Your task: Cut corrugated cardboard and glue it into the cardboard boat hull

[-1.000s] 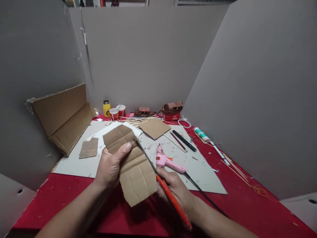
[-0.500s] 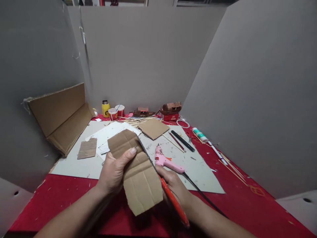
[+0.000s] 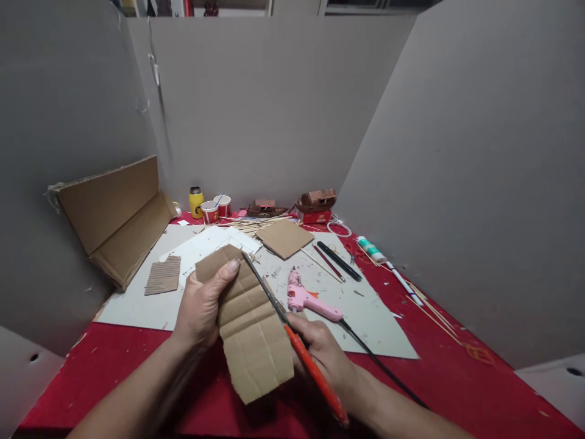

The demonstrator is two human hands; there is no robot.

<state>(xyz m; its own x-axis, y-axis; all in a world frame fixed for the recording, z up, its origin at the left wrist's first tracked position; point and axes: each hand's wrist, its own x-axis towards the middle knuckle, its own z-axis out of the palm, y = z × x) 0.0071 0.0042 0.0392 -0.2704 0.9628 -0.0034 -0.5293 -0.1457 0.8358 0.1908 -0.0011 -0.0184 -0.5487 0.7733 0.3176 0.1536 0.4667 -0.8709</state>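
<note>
My left hand grips a creased piece of brown cardboard, thumb on top and the other fingers hidden beneath it. My right hand is closed around red-handled scissors. A dark blade runs along the cardboard's right edge up to its far end; the other blade is hidden. A narrow sliver of cardboard shows just right of the blade. Beyond my right hand a pink glue gun lies on the grey board, its black cord trailing toward me.
The grey board lies on a red-covered table. On it are a ribbed cardboard piece, a cardboard square and a black stick. Behind stand a yellow bottle, paper cups and a model boat. Folded cardboard leans left.
The cardboard has shifted slightly lower, and its lower end has swung a little. The scissors' blade now shows more plainly over the cardboard's edge, with a sliver beside it. Both hands keep their grip.
</note>
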